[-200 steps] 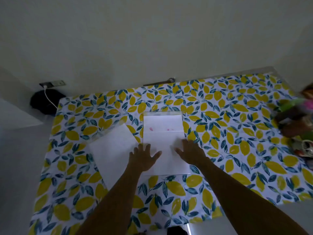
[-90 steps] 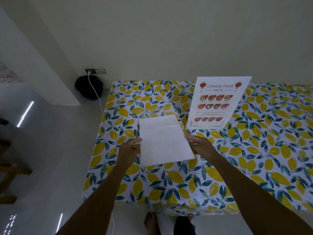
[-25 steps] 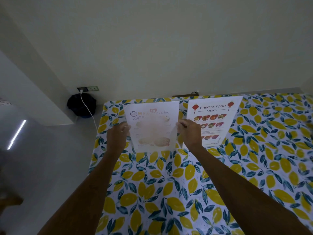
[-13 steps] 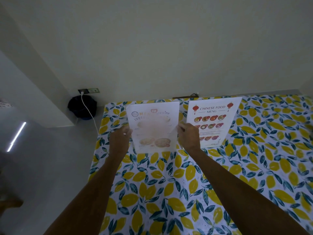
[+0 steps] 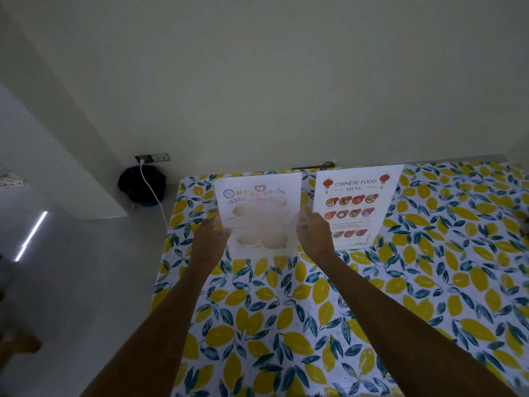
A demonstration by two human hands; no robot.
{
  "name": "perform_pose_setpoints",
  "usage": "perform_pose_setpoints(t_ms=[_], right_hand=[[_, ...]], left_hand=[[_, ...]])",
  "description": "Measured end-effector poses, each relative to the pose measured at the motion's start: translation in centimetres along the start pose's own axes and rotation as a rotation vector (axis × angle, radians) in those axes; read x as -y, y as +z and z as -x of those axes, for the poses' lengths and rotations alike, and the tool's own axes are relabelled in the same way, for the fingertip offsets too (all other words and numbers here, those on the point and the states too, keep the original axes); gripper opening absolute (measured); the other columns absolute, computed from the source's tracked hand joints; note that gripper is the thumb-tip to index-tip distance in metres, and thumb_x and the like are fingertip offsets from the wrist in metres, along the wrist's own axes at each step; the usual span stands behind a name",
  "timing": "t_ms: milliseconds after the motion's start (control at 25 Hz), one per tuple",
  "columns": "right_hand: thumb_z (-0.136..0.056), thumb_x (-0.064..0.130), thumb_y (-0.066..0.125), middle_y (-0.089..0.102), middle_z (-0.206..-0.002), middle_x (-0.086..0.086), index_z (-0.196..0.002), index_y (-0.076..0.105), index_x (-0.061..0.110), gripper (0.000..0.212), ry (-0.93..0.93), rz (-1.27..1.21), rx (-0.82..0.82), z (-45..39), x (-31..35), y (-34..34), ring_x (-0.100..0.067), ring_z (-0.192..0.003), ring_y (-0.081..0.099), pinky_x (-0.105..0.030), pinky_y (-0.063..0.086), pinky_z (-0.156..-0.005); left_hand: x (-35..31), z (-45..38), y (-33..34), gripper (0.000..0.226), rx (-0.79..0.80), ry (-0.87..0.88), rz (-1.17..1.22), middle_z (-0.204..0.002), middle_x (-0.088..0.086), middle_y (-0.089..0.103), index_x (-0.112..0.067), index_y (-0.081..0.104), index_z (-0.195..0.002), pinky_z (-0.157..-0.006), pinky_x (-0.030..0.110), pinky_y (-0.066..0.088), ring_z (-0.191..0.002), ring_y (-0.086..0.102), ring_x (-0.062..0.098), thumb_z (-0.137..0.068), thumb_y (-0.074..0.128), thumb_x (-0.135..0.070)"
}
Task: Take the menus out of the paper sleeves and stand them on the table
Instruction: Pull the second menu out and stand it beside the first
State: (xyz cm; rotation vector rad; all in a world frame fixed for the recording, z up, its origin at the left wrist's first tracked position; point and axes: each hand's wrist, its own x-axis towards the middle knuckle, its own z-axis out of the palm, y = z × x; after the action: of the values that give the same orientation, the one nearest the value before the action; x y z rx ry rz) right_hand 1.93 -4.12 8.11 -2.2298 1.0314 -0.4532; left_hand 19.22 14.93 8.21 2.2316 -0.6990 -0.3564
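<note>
A Thai food menu (image 5: 262, 213) stands upright near the far left corner of the table (image 5: 286, 310), its lower edge on the lemon-print cloth. My left hand (image 5: 210, 239) grips its left edge and my right hand (image 5: 313, 233) grips its right edge. Just to its right, a Chinese food menu (image 5: 355, 204) stands upright on its own against the wall side of the table, untouched. No paper sleeves show in this view.
A pale wall rises right behind the table's far edge. On the floor to the left a black round object (image 5: 141, 186) sits under a wall socket (image 5: 153, 159), with a white cable (image 5: 154, 196) running toward the table's corner. The table's left edge is close to the Thai menu.
Since a second ago both hands have held the Thai menu upright with little movement. Earlier, it lay flat as a white sheet between my hands and was raised beside the Chinese menu.
</note>
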Motion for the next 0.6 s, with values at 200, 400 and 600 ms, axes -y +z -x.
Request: perform_pose_setpoints(t_ms=[200, 400, 600], right_hand=[[-0.09, 0.009, 0.053, 0.056, -0.087, -0.018, -0.103, 0.059, 0.001, 0.016, 0.012, 0.006, 0.009, 0.9, -0.6, -0.6, -0.03, -0.077, 0.051, -0.028, 0.033, -0.062], [-0.091, 0.017, 0.057, 0.063, -0.112, -0.017, -0.125, 0.058, 0.008, 0.035, 0.053, -0.006, 0.068, 2.6, -1.4, -2.1, -0.033, -0.101, 0.064, -0.043, 0.054, -0.086], [-0.091, 0.022, 0.057, 0.061, -0.118, -0.013, -0.132, 0.054, 0.013, 0.042, -0.021, 0.134, 0.092, 5.1, -4.4, -5.4, -0.031, -0.103, 0.064, -0.043, 0.054, -0.087]], left_hand=[[-0.8, 1.0, 0.1, 0.036, 0.002, -0.046, -0.015, -0.109, 0.003, 0.063, -0.019, 0.062, -0.118, -0.074, 0.035, 0.049, -0.087, 0.067, 0.022, -0.086, 0.066, -0.033], [-1.4, 2.6, 1.0, 0.046, -0.004, -0.096, -0.031, -0.116, 0.005, 0.062, -0.015, 0.057, -0.123, -0.079, 0.037, 0.052, -0.089, 0.062, 0.019, -0.085, 0.069, -0.039], [-3.7, 5.3, 4.0, 0.032, 0.094, 0.073, -0.077, -0.11, 0.008, 0.064, -0.014, 0.059, -0.113, -0.083, 0.04, 0.054, -0.097, 0.065, 0.027, -0.09, 0.064, -0.035]])
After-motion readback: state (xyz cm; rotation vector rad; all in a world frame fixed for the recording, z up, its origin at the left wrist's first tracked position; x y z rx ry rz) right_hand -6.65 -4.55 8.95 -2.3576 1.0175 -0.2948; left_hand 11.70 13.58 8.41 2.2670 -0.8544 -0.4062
